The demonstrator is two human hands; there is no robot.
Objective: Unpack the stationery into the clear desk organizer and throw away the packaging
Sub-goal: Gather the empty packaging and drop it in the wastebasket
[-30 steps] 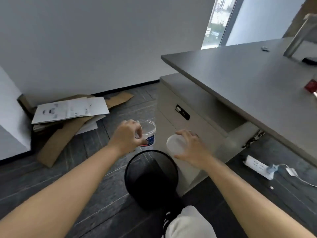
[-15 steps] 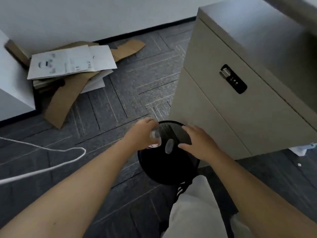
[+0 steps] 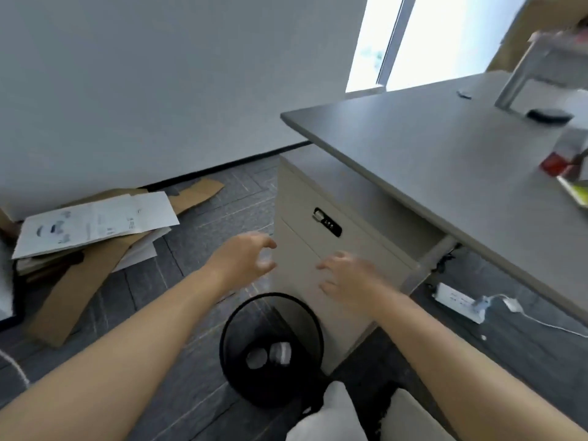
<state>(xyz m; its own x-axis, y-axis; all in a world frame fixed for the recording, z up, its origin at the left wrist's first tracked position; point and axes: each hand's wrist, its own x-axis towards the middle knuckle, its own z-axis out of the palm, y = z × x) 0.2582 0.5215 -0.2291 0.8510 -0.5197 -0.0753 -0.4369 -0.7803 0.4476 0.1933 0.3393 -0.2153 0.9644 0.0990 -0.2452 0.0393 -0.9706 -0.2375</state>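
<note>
**Hands above the bin, packaging inside**

My left hand [image 3: 246, 261] and right hand [image 3: 348, 276] hover spread and empty over the black bin [image 3: 234, 351]. Inside lie a clear tub [image 3: 280, 353] and lid [image 3: 256, 358], both blurred. Items at the bench's [image 3: 429, 160] right edge are cut off.

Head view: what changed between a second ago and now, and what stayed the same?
Both hands let go. The left hand released the clear tub and the right hand the lid; both pieces now lie at the bottom of the black mesh bin. The hands are raised above it, open and empty. The bin, cabinet and flattened cardboard stayed put.
</note>
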